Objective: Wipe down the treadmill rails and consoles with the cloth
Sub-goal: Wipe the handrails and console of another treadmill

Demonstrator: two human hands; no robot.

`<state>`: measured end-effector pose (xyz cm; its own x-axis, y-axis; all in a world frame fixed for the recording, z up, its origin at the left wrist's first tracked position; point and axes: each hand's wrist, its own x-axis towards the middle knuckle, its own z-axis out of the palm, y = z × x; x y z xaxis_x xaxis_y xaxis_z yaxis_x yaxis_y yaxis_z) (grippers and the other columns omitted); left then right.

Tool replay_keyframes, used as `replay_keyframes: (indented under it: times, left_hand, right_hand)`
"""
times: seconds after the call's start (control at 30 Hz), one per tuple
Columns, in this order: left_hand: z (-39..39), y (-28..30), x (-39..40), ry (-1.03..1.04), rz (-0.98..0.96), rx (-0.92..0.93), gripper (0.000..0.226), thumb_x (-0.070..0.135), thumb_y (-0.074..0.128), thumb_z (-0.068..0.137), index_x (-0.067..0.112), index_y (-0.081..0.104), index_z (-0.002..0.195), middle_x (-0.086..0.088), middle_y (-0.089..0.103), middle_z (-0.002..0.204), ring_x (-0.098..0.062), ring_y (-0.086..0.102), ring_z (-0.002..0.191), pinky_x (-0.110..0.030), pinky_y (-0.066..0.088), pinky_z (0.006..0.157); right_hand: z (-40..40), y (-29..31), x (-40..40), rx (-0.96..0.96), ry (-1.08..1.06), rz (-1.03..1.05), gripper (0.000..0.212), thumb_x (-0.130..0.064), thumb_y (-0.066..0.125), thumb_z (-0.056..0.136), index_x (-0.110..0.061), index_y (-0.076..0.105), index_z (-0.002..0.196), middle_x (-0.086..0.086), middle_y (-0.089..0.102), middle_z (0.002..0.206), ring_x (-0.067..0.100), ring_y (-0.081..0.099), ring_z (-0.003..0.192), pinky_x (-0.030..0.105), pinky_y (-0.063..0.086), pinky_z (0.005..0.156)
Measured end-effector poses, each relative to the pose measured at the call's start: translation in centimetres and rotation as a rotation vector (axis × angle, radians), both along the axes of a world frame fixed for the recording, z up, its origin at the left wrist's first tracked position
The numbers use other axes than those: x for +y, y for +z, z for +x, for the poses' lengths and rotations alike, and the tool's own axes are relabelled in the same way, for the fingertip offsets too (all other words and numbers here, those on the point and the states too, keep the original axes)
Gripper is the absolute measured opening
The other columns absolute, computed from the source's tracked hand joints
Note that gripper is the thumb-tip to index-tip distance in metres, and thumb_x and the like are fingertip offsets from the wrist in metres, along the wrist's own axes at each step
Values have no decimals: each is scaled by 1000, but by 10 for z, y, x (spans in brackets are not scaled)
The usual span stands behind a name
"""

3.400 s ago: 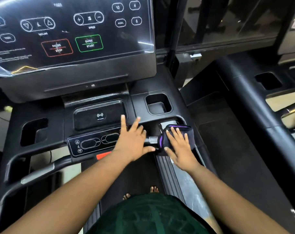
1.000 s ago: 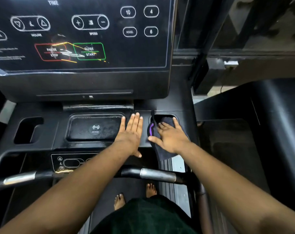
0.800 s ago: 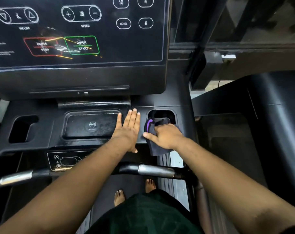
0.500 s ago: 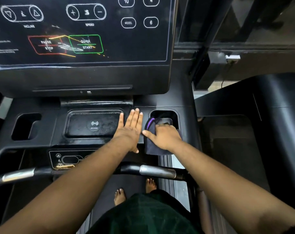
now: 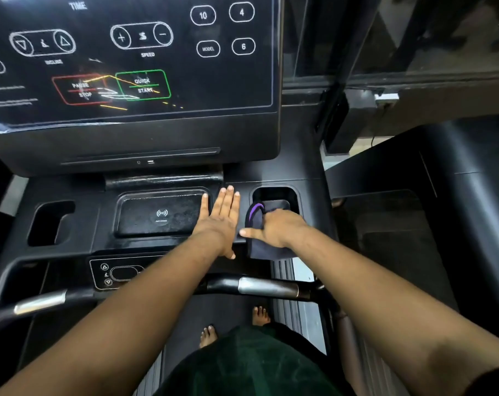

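**Cloth at the right cup holder, left hand flat on the console deck**

Here the right hand [image 5: 277, 228] presses down on the dark cloth [image 5: 267, 248], its fingers curled over the upper fold while the thumb points left along the fabric. The cloth (dark grey with a purple edge showing at its top left) lies on the front lip of the right cup holder [image 5: 275, 194], its upper part dipping into the recess and its lower edge hanging over the front of the console deck [image 5: 100, 224]. Just beside it, the left hand [image 5: 219, 221] rests flat on the deck with its fingers straight and close together, holding nothing; its fingertips reach up between the wireless charging pad [image 5: 160, 214] and the cup holder, and the little finger lies along the pad's right edge.

Farther left on the deck sits a second cup holder [image 5: 50, 222]. Below the pad, a small incline control panel [image 5: 117, 272] is partly covered by the left forearm. Beneath both arms runs the front handlebar [image 5: 267, 287], black with silver grip sections. Above everything stands the touch display [image 5: 134, 58], showing speed and incline controls, a red pause/stop box and a green quick-start box. Bare feet [image 5: 209, 335] stand on the treadmill belt [image 5: 191, 315] below.
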<state>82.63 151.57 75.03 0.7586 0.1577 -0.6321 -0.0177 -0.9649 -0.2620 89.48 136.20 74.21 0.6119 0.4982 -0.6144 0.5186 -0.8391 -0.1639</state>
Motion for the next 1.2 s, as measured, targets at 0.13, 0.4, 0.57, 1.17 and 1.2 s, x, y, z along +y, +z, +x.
replay_keyframes:
  times: [0.13, 0.4, 0.57, 1.17, 1.2]
  left_hand:
    - [-1, -1, 2, -14, -3, -19, 156, 63, 82, 73, 3, -45, 141, -19, -44, 159, -33, -36, 150, -66, -12, 121]
    - [-1, -8, 3, -18, -21, -22, 157, 63, 83, 72, 1, -44, 141, -20, -45, 157, -35, -37, 149, -66, -10, 122]
    - [0, -7, 3, -14, -27, -25, 158, 64, 83, 71, 1, -42, 145, -20, -44, 158, -34, -36, 150, -66, -7, 122]
    - [-4, 8, 1, -19, -22, -46, 157, 72, 79, 69, 1, -36, 150, -19, -38, 162, -33, -33, 152, -72, -12, 118]
    - [-7, 12, 1, -21, -33, -73, 156, 72, 79, 69, 2, -34, 152, -18, -35, 164, -31, -30, 153, -72, -13, 117]
  right_hand:
    - [-34, -18, -39, -299, 46, 280, 76, -79, 42, 91, -17, 60, 130, 8, 66, 129, 31, 60, 122, 45, 45, 103]
    - [-23, -33, -91, -356, -67, 159, 99, -86, 19, 88, -20, 26, 162, 1, 4, 174, 19, -8, 159, 65, -8, 123]
    - [11, -26, -28, -330, -315, 173, 81, -68, 29, 101, -18, 14, 164, 6, -18, 172, 25, -21, 157, 64, -8, 123]
    - [-26, -12, -79, -373, -303, 222, 65, -37, 53, 100, -25, 29, 159, 4, 30, 165, 30, 33, 146, 49, 42, 110]
    - [-36, -10, -81, -414, -299, 227, 63, -37, 55, 98, -22, 34, 156, 6, 38, 158, 31, 39, 140, 48, 44, 106]
